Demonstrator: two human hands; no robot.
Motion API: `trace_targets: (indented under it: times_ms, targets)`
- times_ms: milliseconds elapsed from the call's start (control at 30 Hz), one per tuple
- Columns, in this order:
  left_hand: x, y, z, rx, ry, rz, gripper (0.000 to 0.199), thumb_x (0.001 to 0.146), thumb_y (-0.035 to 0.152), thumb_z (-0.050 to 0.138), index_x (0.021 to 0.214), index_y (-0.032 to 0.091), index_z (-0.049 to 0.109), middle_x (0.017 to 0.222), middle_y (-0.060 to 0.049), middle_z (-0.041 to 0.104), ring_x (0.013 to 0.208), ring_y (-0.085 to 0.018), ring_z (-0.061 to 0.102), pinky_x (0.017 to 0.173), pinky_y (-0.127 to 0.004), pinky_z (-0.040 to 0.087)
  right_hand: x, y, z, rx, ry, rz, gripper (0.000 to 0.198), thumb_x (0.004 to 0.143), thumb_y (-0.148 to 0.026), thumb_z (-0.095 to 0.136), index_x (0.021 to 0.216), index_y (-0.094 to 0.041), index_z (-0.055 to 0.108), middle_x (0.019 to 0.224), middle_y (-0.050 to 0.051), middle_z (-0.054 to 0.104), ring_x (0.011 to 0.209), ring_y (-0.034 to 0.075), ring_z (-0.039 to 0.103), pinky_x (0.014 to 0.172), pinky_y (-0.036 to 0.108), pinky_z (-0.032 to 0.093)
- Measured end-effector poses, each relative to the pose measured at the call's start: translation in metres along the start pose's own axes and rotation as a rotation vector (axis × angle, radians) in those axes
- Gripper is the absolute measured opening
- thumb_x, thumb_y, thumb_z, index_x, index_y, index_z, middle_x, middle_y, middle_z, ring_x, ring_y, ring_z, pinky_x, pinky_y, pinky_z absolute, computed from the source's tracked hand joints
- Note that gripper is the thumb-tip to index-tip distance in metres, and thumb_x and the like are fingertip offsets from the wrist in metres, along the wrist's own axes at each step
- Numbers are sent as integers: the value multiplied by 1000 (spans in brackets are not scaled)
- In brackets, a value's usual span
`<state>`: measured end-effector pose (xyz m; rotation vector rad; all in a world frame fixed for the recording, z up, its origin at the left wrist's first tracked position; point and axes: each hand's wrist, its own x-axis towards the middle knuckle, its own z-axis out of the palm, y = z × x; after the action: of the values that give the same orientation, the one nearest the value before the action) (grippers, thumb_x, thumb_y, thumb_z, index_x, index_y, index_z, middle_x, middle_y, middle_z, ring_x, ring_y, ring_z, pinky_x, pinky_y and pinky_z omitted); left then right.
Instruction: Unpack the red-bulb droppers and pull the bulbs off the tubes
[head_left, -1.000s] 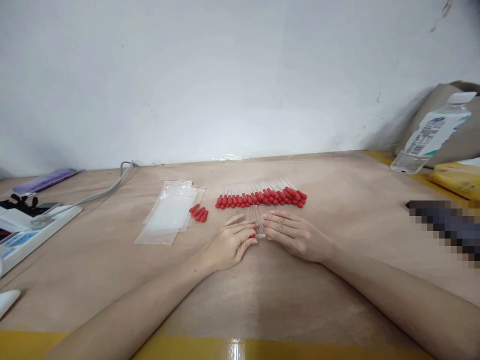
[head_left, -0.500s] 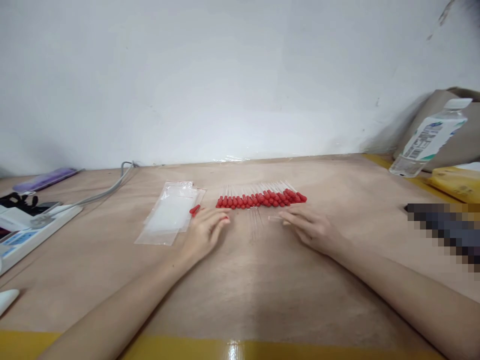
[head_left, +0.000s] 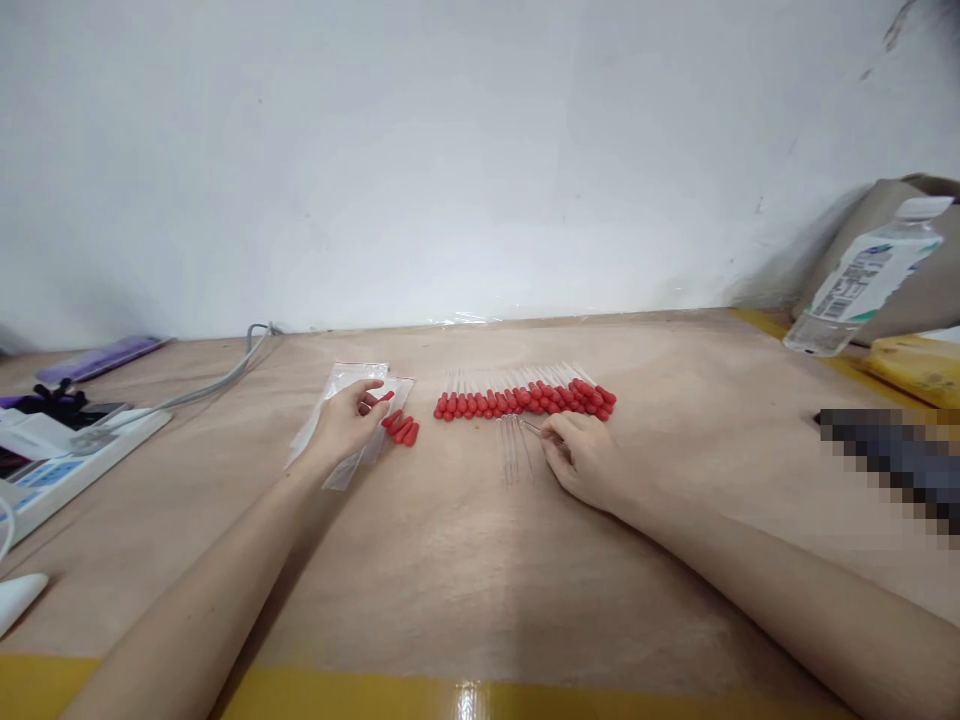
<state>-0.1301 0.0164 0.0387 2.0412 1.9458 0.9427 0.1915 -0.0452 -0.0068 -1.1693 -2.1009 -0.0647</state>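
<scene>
Just glass tubes (head_left: 514, 450) lengthwise toward the wall, beside right hand (head_left: 581, 460).

On the surface (head_left: 465, 560), the left hand (head_left: 346, 424) rests on a stack of bags (head_left: 352, 385). Just right of its fingers (head_left: 373, 397) lie loose bulbs (head_left: 403, 429). Farther right, a row of droppers (head_left: 525, 398) lies just behind the right hand (head_left: 583, 458), with bare tubes (head_left: 513, 452) left of its fingers (head_left: 556, 437).

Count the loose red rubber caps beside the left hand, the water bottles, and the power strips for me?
Loose red caps: 4
Water bottle: 1
Power strip: 1
Total: 6
</scene>
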Motion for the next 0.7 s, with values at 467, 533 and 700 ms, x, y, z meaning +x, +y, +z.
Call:
trace_targets:
  times_ms: [467,533,700]
  targets:
    - [-18,26,12,233,215,214,25,76,41,53,81,20,66,75,-4,51,81,-21,49,75,-33,40,-3,-17,-8,-40,-86,-43,34,76,-52,55,87,-20,61,86,4,62,82,19,52,76,33,31]
    - [-23,32,19,276,218,324,23,76,38,53,81,20,66,76,-4,51,81,-21,48,77,-33,40,-3,-17,-10,-44,-67,-42,36,76,-53,55,88,-20,60,86,4,62,82,19,52,76,34,30]
    - [-26,42,32,353,190,410,23,79,37,52,90,22,65,85,-6,53,87,-23,47,79,-36,37,-5,-10,-13,-21,-42,-18,25,82,-42,51,89,-20,60,82,3,63,80,17,52,77,34,29]
